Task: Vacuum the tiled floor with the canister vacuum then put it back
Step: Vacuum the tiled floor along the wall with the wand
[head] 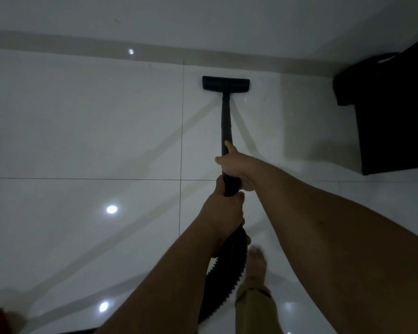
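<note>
Gripping the black wand (226,121) with the right hand (237,168) ahead of the left hand (223,210), the person works the floor head (226,83) far ahead near the wall, so vacuuming seems midway and stowing remains.

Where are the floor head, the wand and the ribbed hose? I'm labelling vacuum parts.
floor head (226,83): head view, middle of its black top face.
wand (226,121): head view, bare tube above the hands.
ribbed hose (227,261): head view, corrugated section below the left hand.
</note>
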